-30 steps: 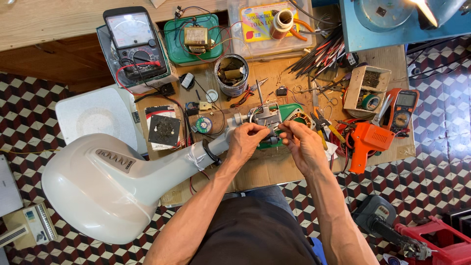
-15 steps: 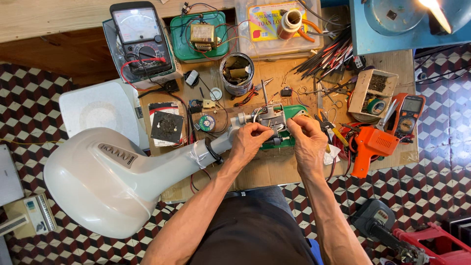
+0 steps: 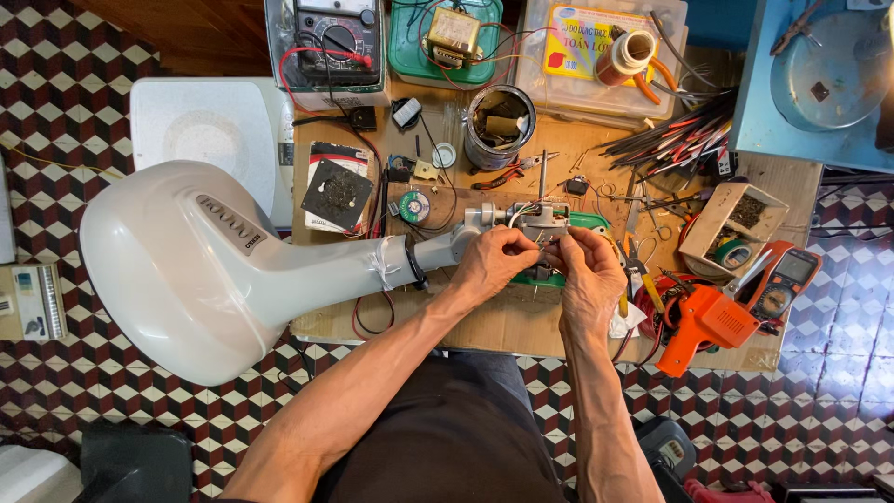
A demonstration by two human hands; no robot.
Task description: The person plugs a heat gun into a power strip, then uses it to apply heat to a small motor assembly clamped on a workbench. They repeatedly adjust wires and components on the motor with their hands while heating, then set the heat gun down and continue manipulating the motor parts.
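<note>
**Wiring worked at the neck end of a fan housing**

At the middle of the worktop point(image 3: 521, 321), a small grey switch-and-wire assembly point(image 3: 545, 222) at the narrow end of the white fan housing point(image 3: 200, 270) is being handled. The left hand point(image 3: 489, 265) is pinched narrowly on thin wires there; the right hand point(image 3: 589, 275) is closed on the same bundle, fingertips nearly touching. The step is judged to be fine wire work. A steady, light pinch is called for, with the orange soldering gun point(image 3: 703, 321) lying near.
</note>
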